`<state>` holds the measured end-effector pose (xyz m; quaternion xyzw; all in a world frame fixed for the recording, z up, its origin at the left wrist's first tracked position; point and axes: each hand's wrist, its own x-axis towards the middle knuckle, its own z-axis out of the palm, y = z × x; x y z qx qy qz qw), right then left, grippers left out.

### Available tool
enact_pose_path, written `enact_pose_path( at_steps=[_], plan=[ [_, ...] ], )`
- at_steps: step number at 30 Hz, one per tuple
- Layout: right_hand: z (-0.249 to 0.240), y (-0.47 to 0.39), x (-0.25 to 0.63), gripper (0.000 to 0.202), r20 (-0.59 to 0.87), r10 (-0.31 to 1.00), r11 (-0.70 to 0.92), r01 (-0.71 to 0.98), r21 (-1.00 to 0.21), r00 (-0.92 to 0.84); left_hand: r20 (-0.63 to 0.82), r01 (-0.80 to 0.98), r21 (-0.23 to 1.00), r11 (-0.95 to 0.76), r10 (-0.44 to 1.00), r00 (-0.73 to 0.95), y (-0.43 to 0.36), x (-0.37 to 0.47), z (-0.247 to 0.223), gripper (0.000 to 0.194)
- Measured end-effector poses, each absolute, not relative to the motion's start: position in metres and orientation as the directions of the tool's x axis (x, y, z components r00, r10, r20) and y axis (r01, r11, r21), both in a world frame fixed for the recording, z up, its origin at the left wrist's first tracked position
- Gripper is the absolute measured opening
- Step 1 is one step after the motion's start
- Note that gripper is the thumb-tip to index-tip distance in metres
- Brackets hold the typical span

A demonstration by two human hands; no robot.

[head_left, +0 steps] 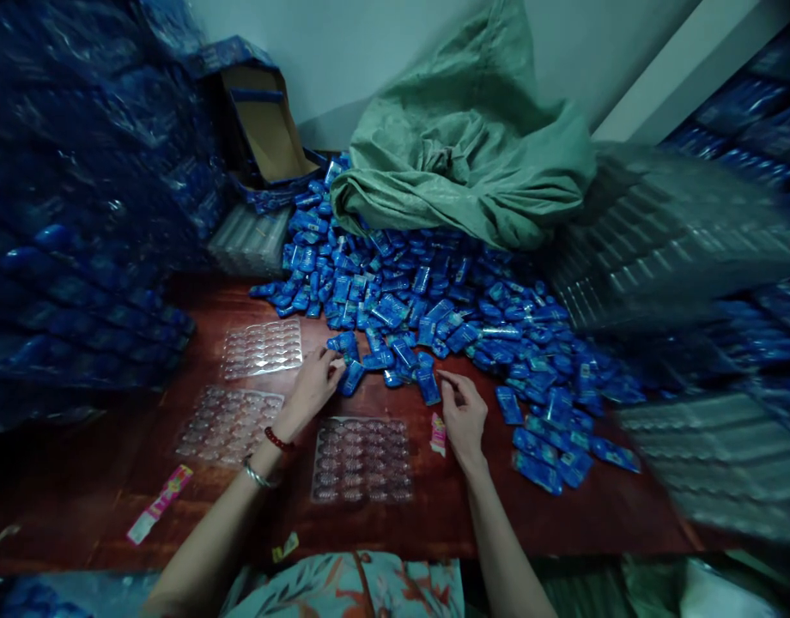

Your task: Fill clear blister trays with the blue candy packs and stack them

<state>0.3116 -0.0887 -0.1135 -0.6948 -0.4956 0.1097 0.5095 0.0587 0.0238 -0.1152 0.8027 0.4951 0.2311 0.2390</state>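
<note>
My left hand (pixel 316 384) reaches the front edge of a heap of small blue packets (pixel 388 311). Its fingers are pinched together against a blue packet (pixel 352 378). On the other side, my right hand (pixel 464 412) is closed with curled fingers, right beside another blue packet (pixel 428 386); whatever lies inside its grip is hidden. Between my forearms a clear plastic blister tray (pixel 361 460) with rows of cavities lies flat on the dark red table (pixel 427 524). Two more clear trays, one nearer (pixel 227 425) and one farther (pixel 263 348), lie left of my left hand.
Behind the heap slumps a green sack (pixel 459 172). An open cardboard box (pixel 263 129) stands atop stacked clear trays (pixel 250 240) at back left. Blue wrapped stock (pixel 79 215) walls the left; tray stacks (pixel 678 232) fill the right. Pink strips (pixel 160 505) lie on the table.
</note>
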Motion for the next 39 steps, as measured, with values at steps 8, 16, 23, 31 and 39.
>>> enact_pose_path(
  at_steps=[8, 16, 23, 31, 39],
  plan=[
    [-0.084, -0.009, 0.298, 0.034, 0.135, 0.968, -0.108, 0.834, -0.542, 0.213, 0.025, 0.807, 0.431, -0.404, 0.899, 0.437, -0.002, 0.062, -0.125, 0.051],
    [-0.088, 0.008, 0.297, 0.039, -0.126, 0.992, -0.071, 0.9, -0.431, 0.018, 0.167, 0.73, 0.528, -0.434, 0.896, 0.411, -0.008, 0.065, -0.136, 0.059],
    [-0.093, -0.019, 0.307, 0.038, 0.152, 0.939, -0.055, 0.572, -0.819, 0.308, 0.128, 0.691, 0.628, -0.359, 0.923, 0.363, -0.007, 0.055, -0.141, 0.032],
    [-0.115, -0.104, 0.275, 0.032, -0.098, 0.973, -0.119, 0.087, -0.989, 0.21, 0.177, 0.539, 0.768, -0.348, 0.922, 0.344, -0.026, 0.038, -0.117, 0.024],
    [-0.139, -0.136, 0.258, 0.021, 0.023, 0.962, -0.074, 0.34, -0.938, 0.273, 0.121, 0.496, 0.784, -0.374, 0.875, 0.469, -0.065, 0.03, -0.109, 0.02]
  ],
)
